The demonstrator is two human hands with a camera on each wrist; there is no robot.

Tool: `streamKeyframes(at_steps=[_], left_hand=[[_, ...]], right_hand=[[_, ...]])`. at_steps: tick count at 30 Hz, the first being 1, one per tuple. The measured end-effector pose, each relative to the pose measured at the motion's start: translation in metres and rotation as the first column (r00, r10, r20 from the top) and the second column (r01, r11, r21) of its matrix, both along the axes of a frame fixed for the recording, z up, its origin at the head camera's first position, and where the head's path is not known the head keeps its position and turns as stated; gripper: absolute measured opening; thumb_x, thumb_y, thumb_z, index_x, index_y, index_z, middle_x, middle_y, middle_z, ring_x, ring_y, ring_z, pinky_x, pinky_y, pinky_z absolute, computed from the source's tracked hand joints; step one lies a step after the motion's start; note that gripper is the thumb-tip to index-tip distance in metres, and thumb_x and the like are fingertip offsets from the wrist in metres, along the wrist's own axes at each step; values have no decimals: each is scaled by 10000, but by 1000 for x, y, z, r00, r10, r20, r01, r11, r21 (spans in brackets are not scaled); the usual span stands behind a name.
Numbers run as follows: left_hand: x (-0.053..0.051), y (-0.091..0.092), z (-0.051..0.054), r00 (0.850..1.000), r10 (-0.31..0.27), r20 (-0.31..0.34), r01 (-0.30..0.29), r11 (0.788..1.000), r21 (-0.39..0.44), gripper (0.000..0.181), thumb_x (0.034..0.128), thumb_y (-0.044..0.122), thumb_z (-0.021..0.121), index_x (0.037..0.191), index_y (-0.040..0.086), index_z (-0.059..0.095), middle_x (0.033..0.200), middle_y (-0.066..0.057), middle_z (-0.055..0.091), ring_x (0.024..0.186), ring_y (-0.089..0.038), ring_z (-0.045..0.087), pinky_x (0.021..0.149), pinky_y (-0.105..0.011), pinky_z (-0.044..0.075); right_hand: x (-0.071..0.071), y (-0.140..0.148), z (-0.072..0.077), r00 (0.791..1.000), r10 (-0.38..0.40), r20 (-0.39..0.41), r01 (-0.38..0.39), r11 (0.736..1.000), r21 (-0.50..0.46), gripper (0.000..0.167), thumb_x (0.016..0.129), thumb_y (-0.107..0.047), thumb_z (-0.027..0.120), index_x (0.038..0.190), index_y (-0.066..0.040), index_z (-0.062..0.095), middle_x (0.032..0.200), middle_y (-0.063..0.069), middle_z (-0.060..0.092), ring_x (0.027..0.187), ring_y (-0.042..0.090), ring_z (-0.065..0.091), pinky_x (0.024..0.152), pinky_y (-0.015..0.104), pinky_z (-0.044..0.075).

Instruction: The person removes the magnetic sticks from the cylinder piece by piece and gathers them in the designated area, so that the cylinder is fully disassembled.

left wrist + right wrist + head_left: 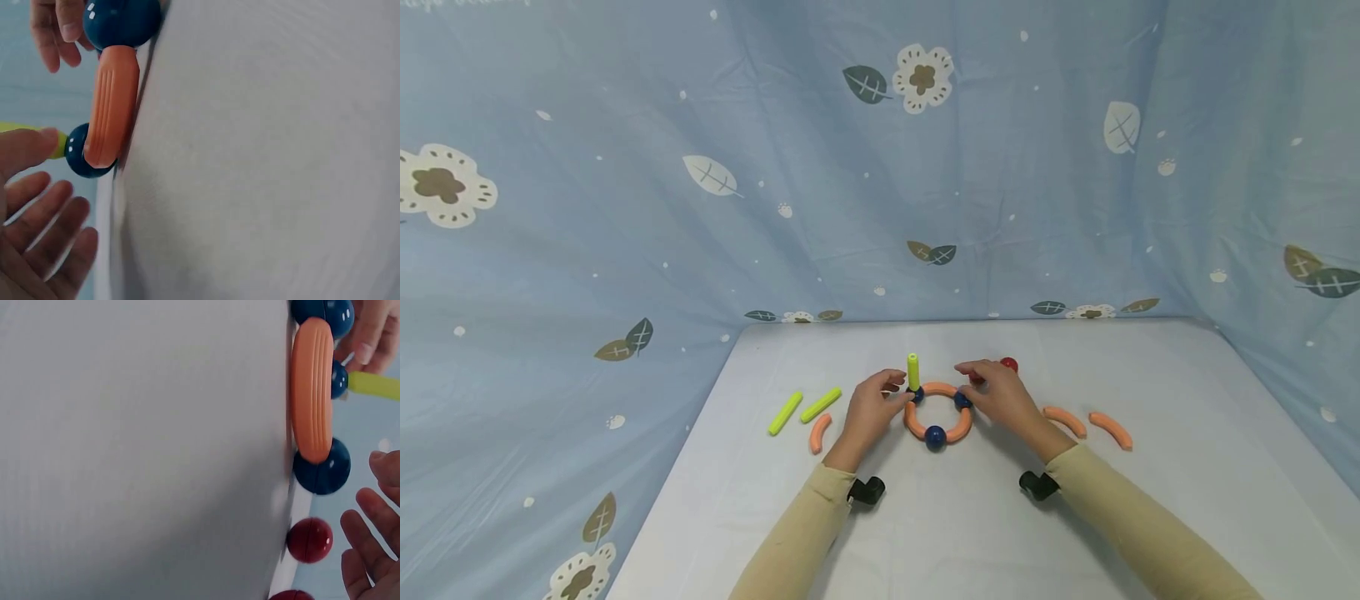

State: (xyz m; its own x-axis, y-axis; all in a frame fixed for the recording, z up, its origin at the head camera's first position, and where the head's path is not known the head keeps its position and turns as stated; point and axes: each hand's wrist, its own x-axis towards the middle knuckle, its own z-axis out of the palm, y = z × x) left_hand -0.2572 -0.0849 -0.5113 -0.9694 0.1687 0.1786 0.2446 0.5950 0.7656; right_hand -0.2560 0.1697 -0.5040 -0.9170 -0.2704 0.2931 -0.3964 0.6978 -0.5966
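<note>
Ring [938, 388] of three orange arcs and three blue balls [935, 437] lies on the worktop [940, 533] between the hands, as we see from the head view. One yellow-green rod [913, 372] stands upright on its far-left ball; the other two balls bear none. The left hand [870, 408] is beside this rod, the right hand [1002, 397] by the far-right ball, near the red balls [1009, 364]. We find two loose rods [785, 413] to the left, and loose arcs [1064, 422] on both sides.

In the left wrist view, the thumb overlaps the rod, though we cannot tell how firmly it touches; the other fingers spread apart, gripping nothing.

In the right wrist view, the right fingers are parted, holding nothing and clear of the ring. We judge the step in hand to be fitting uprights onto the ring; the next move calls for picking up a loose rod and steadying a bare ball beneath it.
</note>
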Motion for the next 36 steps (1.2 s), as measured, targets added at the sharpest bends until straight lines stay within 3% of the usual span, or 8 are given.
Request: streamKeyframes(at_steps=[6, 17, 21, 36], left_hand=[[-1, -4, -7, 998, -17, 56, 16, 1000, 15, 414, 919, 259, 781, 1287, 99, 676, 1181, -59, 699, 1089, -210, 656, 944, -371, 548], [-6, -2, -11, 996, -19, 84, 17, 1000, 22, 356, 922, 271, 773, 1246, 138, 712, 1147, -33, 724, 1045, -214, 677, 913, -403, 554], [-7, -1, -12, 996, -11, 91, 9, 1000, 23, 310, 923, 269, 775, 1206, 151, 730, 1109, -9, 735, 1022, -199, 686, 894, -399, 560], [-9, 1, -14, 996, -5, 86, 5, 1000, 5, 296, 905, 260, 787, 1172, 139, 747, 1104, -11, 745, 1004, -181, 693, 880, -376, 566]], right_hand=[[2, -13, 2, 999, -5, 41, 6, 1000, -17, 411, 923, -188, 775, 1314, -107, 681, 1246, 71, 695, 1099, 272, 666, 914, 463, 568], [-1, -37, 5, 999, 48, 9, -47, 996, -79, 407, 927, -171, 770, 1318, -108, 678, 1240, 66, 705, 1059, 269, 679, 881, 467, 579], [-2, -46, 6, 998, 59, 37, -54, 991, -126, 450, 919, -185, 781, 1343, -116, 651, 1243, 62, 698, 1094, 252, 670, 909, 470, 578], [-10, -68, 4, 993, 10, 116, 20, 968, -250, 359, 936, -203, 765, 1269, -122, 659, 1205, 37, 696, 1083, 207, 672, 924, 424, 576]])
